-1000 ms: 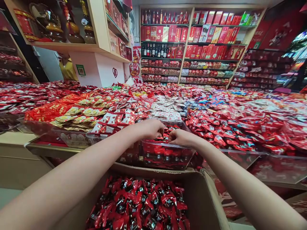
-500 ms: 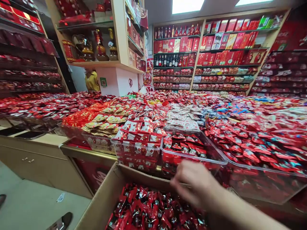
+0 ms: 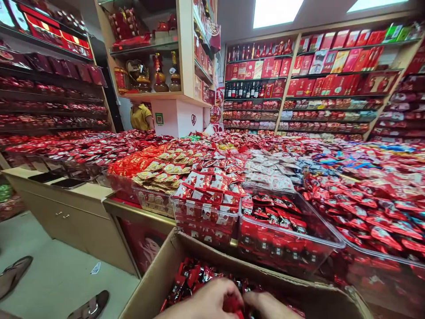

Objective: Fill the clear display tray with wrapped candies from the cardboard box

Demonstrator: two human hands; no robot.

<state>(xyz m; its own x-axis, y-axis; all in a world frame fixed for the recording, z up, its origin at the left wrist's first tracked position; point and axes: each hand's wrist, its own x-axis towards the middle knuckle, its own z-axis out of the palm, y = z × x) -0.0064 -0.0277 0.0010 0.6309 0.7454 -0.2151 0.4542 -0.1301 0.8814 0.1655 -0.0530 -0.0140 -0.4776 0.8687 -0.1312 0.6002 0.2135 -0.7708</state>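
Observation:
An open cardboard box (image 3: 202, 246) at the bottom centre holds many red-wrapped candies (image 3: 189, 274). Inside it, my left hand (image 3: 215, 299) curls its fingers around red-wrapped candies. My right hand (image 3: 265, 305) is close beside it, down among the candies, with its fingertips hidden. Behind the box stands a clear bin (image 3: 292, 237) partly filled with red packets (image 3: 272, 208). To its left, another clear bin (image 3: 206, 208) is heaped with red and white packets (image 3: 212, 184).
More heaped bins spread right and back, with gold packets (image 3: 166, 170) at centre-left. A wooden counter (image 3: 83, 199) stands left. Shelves line the walls. A person in yellow (image 3: 141, 117) is at the back left. Sandals (image 3: 89, 305) show on the floor.
My right hand has come down from above the box's far edge into the candies. My left hand has come into view in the box. The view has shifted left and slightly down.

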